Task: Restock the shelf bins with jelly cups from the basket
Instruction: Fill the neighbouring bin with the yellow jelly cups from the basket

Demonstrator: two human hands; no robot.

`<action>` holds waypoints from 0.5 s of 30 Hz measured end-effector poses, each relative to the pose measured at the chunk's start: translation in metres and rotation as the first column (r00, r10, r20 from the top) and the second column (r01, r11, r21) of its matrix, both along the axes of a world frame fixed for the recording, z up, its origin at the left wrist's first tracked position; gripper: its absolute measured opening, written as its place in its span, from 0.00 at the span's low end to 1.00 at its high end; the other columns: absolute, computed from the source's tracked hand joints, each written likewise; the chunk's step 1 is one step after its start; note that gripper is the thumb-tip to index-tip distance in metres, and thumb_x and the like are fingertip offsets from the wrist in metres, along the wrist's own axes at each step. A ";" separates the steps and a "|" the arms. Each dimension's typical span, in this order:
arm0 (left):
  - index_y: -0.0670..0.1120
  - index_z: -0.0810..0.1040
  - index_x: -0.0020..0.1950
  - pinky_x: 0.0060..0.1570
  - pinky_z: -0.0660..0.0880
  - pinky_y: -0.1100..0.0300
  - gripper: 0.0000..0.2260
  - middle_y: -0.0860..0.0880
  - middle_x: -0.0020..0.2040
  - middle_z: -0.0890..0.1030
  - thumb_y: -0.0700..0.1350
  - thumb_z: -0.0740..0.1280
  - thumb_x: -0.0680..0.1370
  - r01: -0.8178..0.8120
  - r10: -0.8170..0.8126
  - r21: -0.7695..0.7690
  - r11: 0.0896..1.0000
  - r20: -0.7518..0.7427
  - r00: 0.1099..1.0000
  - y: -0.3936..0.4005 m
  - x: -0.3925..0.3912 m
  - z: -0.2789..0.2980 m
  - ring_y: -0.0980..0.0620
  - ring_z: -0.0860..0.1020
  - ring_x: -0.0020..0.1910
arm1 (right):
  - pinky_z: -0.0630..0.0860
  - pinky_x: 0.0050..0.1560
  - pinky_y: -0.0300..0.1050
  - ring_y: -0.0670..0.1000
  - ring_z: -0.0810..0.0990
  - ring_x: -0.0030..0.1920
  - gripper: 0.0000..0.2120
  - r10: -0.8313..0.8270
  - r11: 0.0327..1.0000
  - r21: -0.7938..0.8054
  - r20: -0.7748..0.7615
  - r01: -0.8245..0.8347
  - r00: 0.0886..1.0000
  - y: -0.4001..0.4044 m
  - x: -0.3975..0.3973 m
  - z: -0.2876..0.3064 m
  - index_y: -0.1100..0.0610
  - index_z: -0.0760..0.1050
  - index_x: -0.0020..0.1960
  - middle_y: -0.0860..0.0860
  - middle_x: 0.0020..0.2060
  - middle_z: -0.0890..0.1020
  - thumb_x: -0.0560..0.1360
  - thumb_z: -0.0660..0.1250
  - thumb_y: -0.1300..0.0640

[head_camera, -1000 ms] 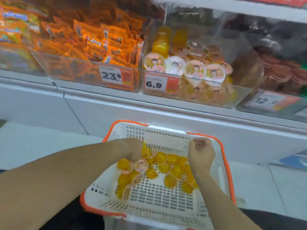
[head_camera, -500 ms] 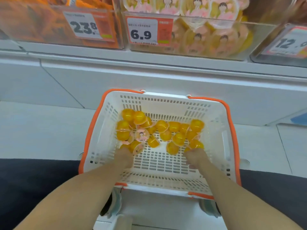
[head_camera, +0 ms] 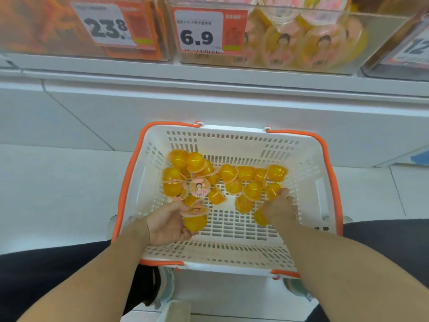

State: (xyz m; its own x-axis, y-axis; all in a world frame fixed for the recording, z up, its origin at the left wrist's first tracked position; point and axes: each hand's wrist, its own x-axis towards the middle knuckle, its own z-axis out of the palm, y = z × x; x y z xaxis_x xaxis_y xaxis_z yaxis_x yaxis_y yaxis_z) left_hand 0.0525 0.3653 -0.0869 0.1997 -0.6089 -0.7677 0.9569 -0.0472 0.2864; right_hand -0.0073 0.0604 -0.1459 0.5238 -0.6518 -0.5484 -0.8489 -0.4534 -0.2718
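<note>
**Both hands in the basket of jelly cups**

We read two price tags above the basket [head_camera: 232,140]: "23.8" [head_camera: 109,25] on the bin of orange packets [head_camera: 46,26] up and to the left, and "6.9" [head_camera: 199,31] on the clear shelf bin [head_camera: 348,43] straight above, already stocked with jelly cups. A third tag [head_camera: 415,47], up and to the right, shows only "12".

The jelly cups [head_camera: 227,180] in the basket are small clear tubs of yellow-orange jelly with pink lids; one lid [head_camera: 200,187] faces up and shows a cartoon child. We count roughly twenty, heaped across the far half of the basket floor.

Our left hand [head_camera: 167,224] curls round one cup [head_camera: 195,220] near the basket's middle. Our right hand [head_camera: 277,209] closes on cups at the right of the heap.
</note>
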 end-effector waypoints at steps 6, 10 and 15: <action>0.36 0.76 0.59 0.33 0.80 0.56 0.15 0.35 0.52 0.81 0.44 0.61 0.77 -0.023 0.024 -0.024 0.999 0.086 0.996 -0.034 0.009 0.040 0.38 0.83 0.44 | 0.69 0.68 0.51 0.60 0.71 0.70 0.42 -0.096 0.963 0.234 -0.165 0.134 0.982 0.027 -0.023 -0.007 0.66 0.49 0.78 0.59 0.72 0.69 0.76 0.70 0.53; 0.37 0.77 0.58 0.33 0.78 0.55 0.19 0.36 0.52 0.79 0.45 0.68 0.70 0.228 -0.239 0.081 0.970 0.182 0.954 -0.037 0.032 0.068 0.39 0.80 0.46 | 0.78 0.52 0.48 0.57 0.80 0.59 0.32 -0.005 0.948 0.311 -0.207 0.070 0.978 0.040 -0.010 0.015 0.62 0.69 0.70 0.58 0.63 0.79 0.72 0.74 0.48; 0.41 0.79 0.60 0.48 0.79 0.46 0.29 0.41 0.59 0.80 0.61 0.69 0.70 0.426 -0.538 0.363 0.828 0.305 0.786 -0.036 0.082 0.136 0.36 0.77 0.55 | 0.68 0.29 0.41 0.51 0.74 0.28 0.15 -0.265 0.511 0.853 0.042 0.103 0.963 0.052 0.055 0.106 0.57 0.79 0.50 0.55 0.35 0.82 0.76 0.63 0.46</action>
